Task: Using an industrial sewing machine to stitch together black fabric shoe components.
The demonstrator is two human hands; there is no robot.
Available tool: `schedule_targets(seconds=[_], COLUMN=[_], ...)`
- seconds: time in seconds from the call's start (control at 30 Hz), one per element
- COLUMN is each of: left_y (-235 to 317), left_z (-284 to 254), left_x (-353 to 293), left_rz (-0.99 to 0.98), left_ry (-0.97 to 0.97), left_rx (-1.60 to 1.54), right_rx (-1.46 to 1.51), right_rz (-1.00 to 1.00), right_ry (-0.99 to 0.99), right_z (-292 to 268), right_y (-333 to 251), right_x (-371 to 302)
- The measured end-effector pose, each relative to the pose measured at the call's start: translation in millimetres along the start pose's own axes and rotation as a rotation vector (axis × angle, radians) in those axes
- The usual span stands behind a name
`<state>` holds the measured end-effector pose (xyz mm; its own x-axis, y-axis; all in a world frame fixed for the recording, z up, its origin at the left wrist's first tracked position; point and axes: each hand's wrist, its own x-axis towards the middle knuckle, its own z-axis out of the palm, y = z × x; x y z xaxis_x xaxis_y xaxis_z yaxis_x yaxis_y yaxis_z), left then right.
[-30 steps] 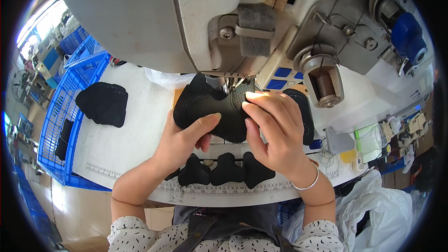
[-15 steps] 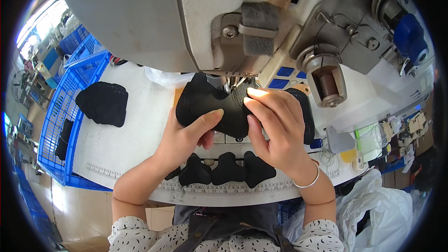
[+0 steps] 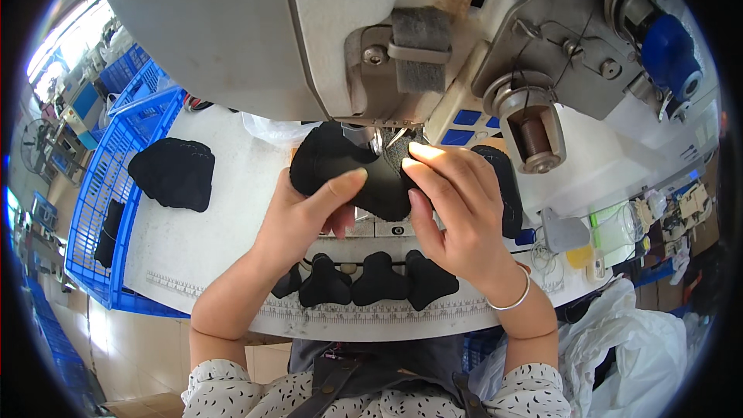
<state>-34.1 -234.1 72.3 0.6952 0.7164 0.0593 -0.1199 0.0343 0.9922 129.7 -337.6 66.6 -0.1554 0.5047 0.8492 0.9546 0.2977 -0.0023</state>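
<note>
A black fabric piece [image 3: 333, 159] with a curved edge is held up under the head of a sewing machine [image 3: 371, 104], close to the presser foot. My left hand [image 3: 313, 201] grips its left side, thumb on top and fingers underneath. At its right edge my right hand [image 3: 457, 201] pinches the cloth between thumb and fingertips, below the needle area. The needle tip itself is too small to make out. Several small black fabric pieces [image 3: 379, 279] lie in a row nearer me. Another black piece [image 3: 503, 186] lies partly hidden behind my right hand.
A stack of black fabric [image 3: 174, 174] lies at left, beside a blue plastic crate [image 3: 93, 217]. A printed ruler strip [image 3: 333, 315] runs along the table's front edge. A thread spool [image 3: 534, 135] hangs at the machine's right. White plastic bags [image 3: 619, 348] sit at lower right.
The fabric's lower edge has shifted slightly up, baring more of the metal plate under it. Both hands keep their grip almost in place. The whole view has shifted a little.
</note>
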Motion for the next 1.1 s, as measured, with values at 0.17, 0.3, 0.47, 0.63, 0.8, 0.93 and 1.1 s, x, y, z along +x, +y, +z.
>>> schedule_targets(seconds=[0.17, 0.3, 0.47, 0.63, 0.8, 0.93, 1.1], left_y=[-4.0, 3.0, -29.1, -78.2, -73.5, -48.8, -35.7], left_z=[-17.7, -96.6, -231.7, -268.5, -237.4, -174.5, -123.5], left_x=[11.8, 29.6, 2.9, -17.7, -35.6, -44.9, -67.0], left_rz=[0.100, 0.227, -0.039, -0.198, 0.050, -0.023, -0.118], left_ry=[0.109, 0.358, 0.610, 0.892, 1.149, 0.495, -0.022], left_rx=[0.079, 0.445, 0.643, 1.087, 1.568, 1.093, 1.037], right_rx=[0.046, 0.051, 0.002, -0.415, -0.321, -0.554, -0.136], right_rz=[0.024, 0.136, 0.439, 0.597, 0.471, 0.489, 0.732], right_ry=[-0.026, 0.015, -0.062, -0.453, -0.547, -0.786, -0.878], right_z=[-1.8, -24.8, -35.4, -25.2, 13.0, 41.0, 58.8], right_y=[2.4, 17.7, 59.9, 80.9, 82.4, 77.4, 101.6], right_x=[2.1, 0.6, -26.1, -59.9, -59.6, -55.2, -43.8])
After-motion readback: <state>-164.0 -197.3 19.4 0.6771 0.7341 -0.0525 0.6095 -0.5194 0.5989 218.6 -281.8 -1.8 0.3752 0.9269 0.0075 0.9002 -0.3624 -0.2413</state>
